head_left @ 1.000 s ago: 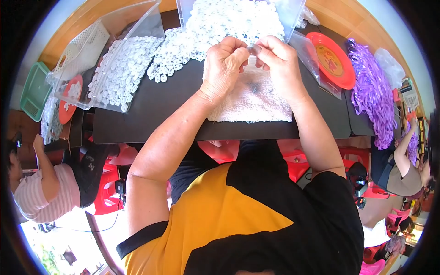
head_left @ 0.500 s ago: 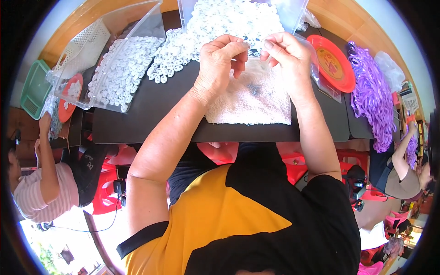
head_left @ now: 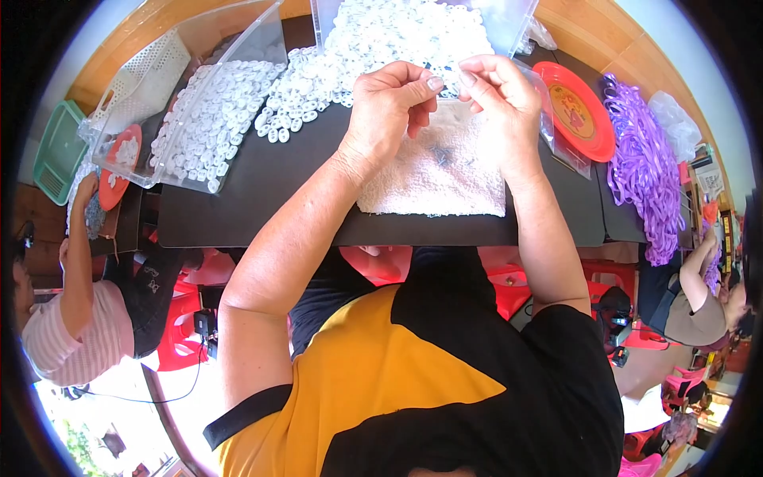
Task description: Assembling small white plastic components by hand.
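Observation:
My left hand (head_left: 389,107) and my right hand (head_left: 505,99) are raised close together over the far edge of a pale pink towel (head_left: 433,195). Thumb and forefinger of each are pinched together. Whatever lies between the fingertips is too small to make out. Several tiny dark, thin pieces (head_left: 443,155) lie on the towel between my wrists. Just beyond my hands, a big heap of small white oval plastic pieces (head_left: 405,36) fills a see-through bin and spills out to the left.
On the left, a tilted see-through bin (head_left: 258,56) holds more white ovals. A red plate (head_left: 576,111) and a bundle of purple straps (head_left: 644,175) lie to the right. Co-workers sit at both sides, near a green tray (head_left: 60,159) on the left.
My left hand has shifted slightly right, its fingertips nearer my right hand's. The left co-worker's arm has moved a little.

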Motion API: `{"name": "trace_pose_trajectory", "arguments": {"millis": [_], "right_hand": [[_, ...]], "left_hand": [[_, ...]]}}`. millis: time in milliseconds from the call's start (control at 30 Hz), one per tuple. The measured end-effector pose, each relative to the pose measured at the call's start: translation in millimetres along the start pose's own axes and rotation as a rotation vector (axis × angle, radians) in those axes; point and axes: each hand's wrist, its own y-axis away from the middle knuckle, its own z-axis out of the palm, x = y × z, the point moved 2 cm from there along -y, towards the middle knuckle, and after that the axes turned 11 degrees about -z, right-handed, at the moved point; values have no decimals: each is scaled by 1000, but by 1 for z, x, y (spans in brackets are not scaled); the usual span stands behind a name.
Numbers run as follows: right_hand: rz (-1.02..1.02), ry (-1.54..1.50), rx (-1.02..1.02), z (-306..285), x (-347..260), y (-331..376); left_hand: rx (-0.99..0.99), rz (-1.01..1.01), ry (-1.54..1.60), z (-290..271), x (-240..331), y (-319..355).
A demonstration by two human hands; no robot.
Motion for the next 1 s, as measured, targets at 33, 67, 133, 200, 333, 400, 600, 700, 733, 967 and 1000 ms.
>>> {"name": "trace_pose_trajectory", "arguments": {"millis": [33, 67, 133, 200, 333, 400, 600, 700, 733, 967, 1000], "right_hand": [[0, 0, -1, -1, 1, 0], [-15, 64, -58, -2, 3, 0], [-31, 128, -115, 0, 5, 1], [-129, 147, -119, 4, 4, 1], [-183, 208, -131, 3, 4, 1], [-211, 209, -138, 2, 6, 0], [-206, 200, -151, 9, 11, 4], [-184, 190, -137, 8, 9, 5], [-186, 190, -137, 8, 9, 5], [106, -132, -75, -1, 10, -4], [113, -145, -84, -1, 10, -4]], "left_hand": [[-3, -2, 11, 0, 0, 0], [-6, -5, 23, 0, 0, -1], [4, -13, 28, 0, -1, -1], [16, -21, 32, -1, -1, -1], [-8, -20, 35, -2, -1, 0], [-17, -25, 32, -1, 0, 0], [31, -27, -30, 1, -3, -1], [29, -6, 14, 2, -5, -1], [36, -14, 25, 2, -4, 0], [53, -42, 87, 0, 0, 1], [52, -42, 90, 0, 1, 2]]}}
